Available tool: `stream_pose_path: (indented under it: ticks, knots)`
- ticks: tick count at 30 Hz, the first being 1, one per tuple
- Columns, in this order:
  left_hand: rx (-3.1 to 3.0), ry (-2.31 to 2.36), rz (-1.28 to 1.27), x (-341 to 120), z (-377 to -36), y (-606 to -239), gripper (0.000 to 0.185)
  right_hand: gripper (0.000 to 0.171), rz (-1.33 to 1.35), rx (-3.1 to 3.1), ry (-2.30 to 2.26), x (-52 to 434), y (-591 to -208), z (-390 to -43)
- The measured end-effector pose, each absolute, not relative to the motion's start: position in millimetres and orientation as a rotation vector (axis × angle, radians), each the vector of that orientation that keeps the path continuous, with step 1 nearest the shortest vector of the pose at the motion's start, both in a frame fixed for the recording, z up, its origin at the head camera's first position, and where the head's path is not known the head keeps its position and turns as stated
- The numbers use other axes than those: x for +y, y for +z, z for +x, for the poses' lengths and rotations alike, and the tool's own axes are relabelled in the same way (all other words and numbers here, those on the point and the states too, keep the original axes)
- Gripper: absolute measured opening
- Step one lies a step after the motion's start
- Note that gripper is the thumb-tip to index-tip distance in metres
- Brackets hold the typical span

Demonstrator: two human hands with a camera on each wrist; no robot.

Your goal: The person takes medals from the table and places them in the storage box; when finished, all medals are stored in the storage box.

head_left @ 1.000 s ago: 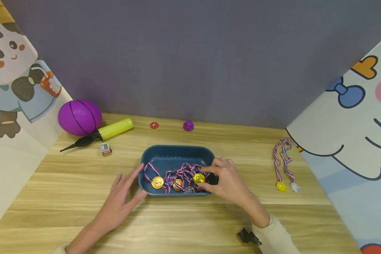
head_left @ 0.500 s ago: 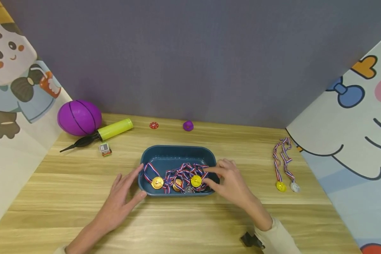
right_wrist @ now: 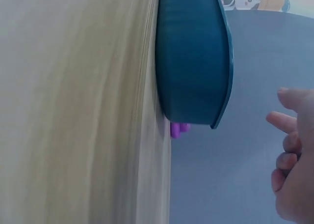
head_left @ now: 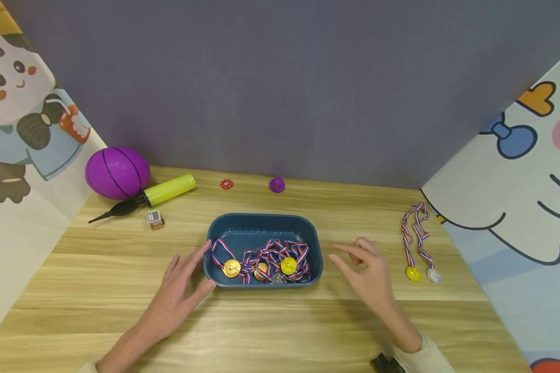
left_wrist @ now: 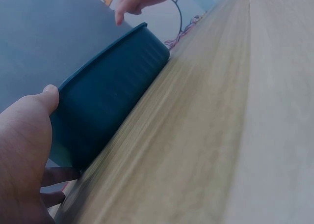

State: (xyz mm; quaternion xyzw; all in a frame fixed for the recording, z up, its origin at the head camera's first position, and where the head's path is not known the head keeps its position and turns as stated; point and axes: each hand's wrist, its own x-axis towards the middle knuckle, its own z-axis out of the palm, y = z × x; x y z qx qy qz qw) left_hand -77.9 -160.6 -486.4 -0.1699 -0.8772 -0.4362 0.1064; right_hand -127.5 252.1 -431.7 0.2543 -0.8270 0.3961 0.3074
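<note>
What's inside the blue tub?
Inside the tub I can see four medals and tangled striped ribbons. What lies under the ribbons is covered, so I can't tell.

In the middle of the frame, the tub (head_left: 261, 223) stands on the table (head_left: 261, 331), with medals (head_left: 289, 266) in its lower half. The left hand (head_left: 177, 295) touches the tub's left end; the right hand (head_left: 368, 272) is to the right, apart from it. Two more medals (head_left: 413, 274) lie side by side at the right of the frame. At the left, the ball (head_left: 117, 172) sits behind the pump (head_left: 170, 190), with a small pack (head_left: 155, 218) below. Behind the tub are a chip (head_left: 226, 184) and, to its right, a small trinket (head_left: 277, 185), near the back wall (head_left: 280, 93).
</note>
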Motion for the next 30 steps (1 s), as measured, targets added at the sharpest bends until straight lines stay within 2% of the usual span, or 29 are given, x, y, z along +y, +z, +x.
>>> stream_pose_path:
  ticks: [8, 22, 30]
  knots:
    - [-2.59, -1.288, -0.497, -160.5, -77.7, -487.4, 0.082, 0.031, 0.496, -2.142, 1.105, 267.6, -437.7, -121.4]
    - [-2.597, -1.289, -0.487, -161.0, -77.6, -488.3, 0.081, 0.033, 0.359, -2.158, 1.016, 297.7, -442.2, -116.5]
    - [-2.598, -1.294, -0.492, -161.1, -78.0, -487.5, 0.081, 0.024, 0.254, -2.269, 0.969, 321.2, -441.9, -111.5]
